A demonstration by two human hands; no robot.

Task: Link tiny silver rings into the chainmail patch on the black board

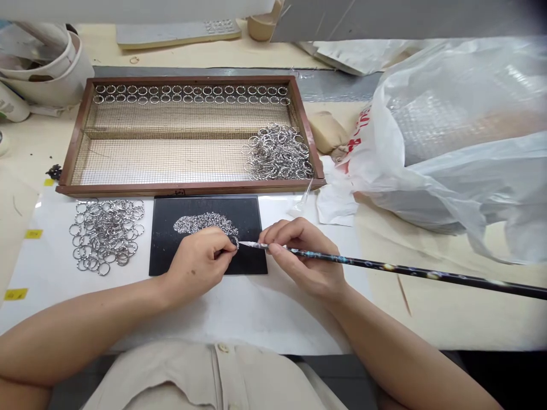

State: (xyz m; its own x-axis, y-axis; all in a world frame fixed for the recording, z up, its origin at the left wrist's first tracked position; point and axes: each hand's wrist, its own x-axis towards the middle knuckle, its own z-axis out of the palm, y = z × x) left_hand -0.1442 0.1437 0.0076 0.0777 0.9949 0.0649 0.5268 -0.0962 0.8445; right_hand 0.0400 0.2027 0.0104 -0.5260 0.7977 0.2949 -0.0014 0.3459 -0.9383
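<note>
One ring is hanging over the black board, pinched by the left hand's grip, seemingly for steadiness, while the right hand's grip is holding the pen near its tip, presumably for control, shiny bits lying within reach.

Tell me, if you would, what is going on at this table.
The person's left hand pinches a ring, while the right hand holds a long, patterned pen-like tool with its pale tip at the ring. Partly under the left hand, a black plate carries tiny shiny bits. A pile of rings lies left of the plate; beyond, a mesh tray holds two rows of rings and a heap.
</note>
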